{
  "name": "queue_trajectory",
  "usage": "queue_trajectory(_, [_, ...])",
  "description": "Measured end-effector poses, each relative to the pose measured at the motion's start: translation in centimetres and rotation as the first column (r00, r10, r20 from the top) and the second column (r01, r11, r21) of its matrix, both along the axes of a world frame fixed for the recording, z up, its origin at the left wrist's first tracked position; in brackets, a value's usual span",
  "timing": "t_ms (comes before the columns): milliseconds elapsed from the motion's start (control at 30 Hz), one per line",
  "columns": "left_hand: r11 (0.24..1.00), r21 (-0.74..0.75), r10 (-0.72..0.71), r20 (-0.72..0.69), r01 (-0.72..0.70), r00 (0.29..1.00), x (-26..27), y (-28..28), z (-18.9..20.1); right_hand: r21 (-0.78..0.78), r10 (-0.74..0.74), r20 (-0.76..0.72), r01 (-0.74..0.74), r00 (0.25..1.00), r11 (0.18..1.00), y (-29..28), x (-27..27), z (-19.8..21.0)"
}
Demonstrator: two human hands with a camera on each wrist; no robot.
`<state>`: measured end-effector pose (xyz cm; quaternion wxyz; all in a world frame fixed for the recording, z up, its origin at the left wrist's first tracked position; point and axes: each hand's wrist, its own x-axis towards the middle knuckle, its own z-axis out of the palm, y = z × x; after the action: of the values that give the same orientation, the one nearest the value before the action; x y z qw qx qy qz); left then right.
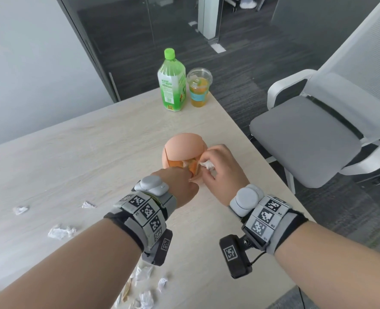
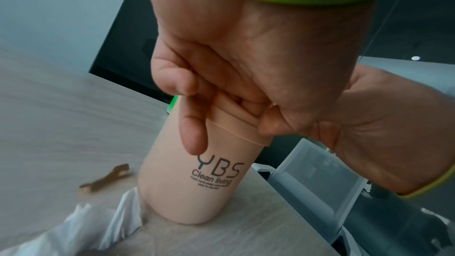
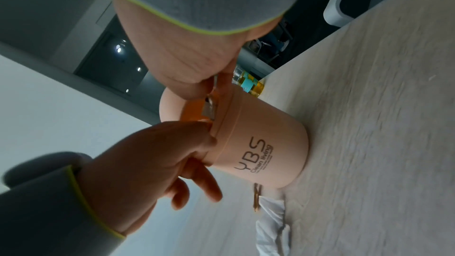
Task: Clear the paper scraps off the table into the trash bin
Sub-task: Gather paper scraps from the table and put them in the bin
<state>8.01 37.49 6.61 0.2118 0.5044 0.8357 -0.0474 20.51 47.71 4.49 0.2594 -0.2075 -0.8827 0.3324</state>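
Note:
A small peach trash bin [image 1: 181, 149] with a swing lid stands near the table's right edge. My left hand [image 1: 182, 184] grips its rim [image 2: 236, 126], one finger [image 2: 194, 131] lying down the outer wall and the others curled into the opening, holding the orange flap [image 3: 194, 110] pushed in. My right hand [image 1: 215, 168] pinches a white paper scrap [image 1: 206, 165] right at the opening. Several white crumpled scraps lie on the table: one [image 1: 20, 210] at the far left, another [image 1: 60, 231] nearer, a cluster [image 1: 144, 275] below my left wrist. A brown scrap [image 2: 105, 178] lies beside the bin.
A green bottle [image 1: 171, 83] and a lidded cup of orange drink [image 1: 199, 88] stand at the table's far corner. A grey office chair [image 1: 313, 134] sits off the table's right edge [image 1: 262, 161]. Dark glass walls stand behind.

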Motion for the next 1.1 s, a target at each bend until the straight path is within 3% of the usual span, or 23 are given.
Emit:
queue_trajectory(100, [0.976, 0.215, 0.007, 0.014, -0.01, 1.0, -0.2, -0.6, -0.3, -0.03, 0.003, 0.008, -0.003, 1.0, 1.0, -0.3, -0.3, 0.6])
queue_trajectory(200, [0.894, 0.446, 0.003, 0.082, -0.04, 0.997, -0.8, -1.7, -0.1, -0.02, 0.018, -0.015, -0.018, 1.0, 1.0, -0.6, -0.9, 0.8])
queue_trajectory(300, [0.834, 0.545, 0.019, 0.124, -0.084, 0.992, -1.4, -2.9, -0.2, -0.007, 0.057, 0.0, -0.057, 0.998, 0.998, -0.5, -2.0, 0.7])
queue_trajectory(433, [0.796, 0.586, 0.069, 0.159, -0.151, 0.985, -1.9, -4.4, -0.2, 0.186, 0.058, 0.136, -0.083, 0.989, 0.979, -0.6, -3.0, -0.2])
queue_trajectory(600, [0.77, 0.614, 0.056, 0.208, -0.175, 0.976, -1.9, -5.4, -0.5, 0.194, 0.125, 0.365, -0.207, 0.923, 0.959, -0.7, -2.8, -0.4])
queue_trajectory(733, [0.787, 0.598, 0.011, 0.233, -0.152, 0.973, -1.5, -5.5, -0.9, 0.174, 0.171, 0.159, -0.198, 0.972, 0.965, 0.0, -1.7, -1.0])
queue_trajectory(867, [0.782, 0.609, -0.012, 0.222, -0.129, 0.975, -1.1, -5.0, -1.2, 0.149, 0.063, 0.01, -0.064, 0.998, 0.987, 0.4, -1.0, -0.6])
queue_trajectory(1100, [0.778, 0.617, -0.041, 0.23, -0.113, 0.972, -0.3, -4.5, -1.1, 0.246, -0.02, 0.174, -0.024, 0.985, 0.969, 0.4, -1.3, 0.2])
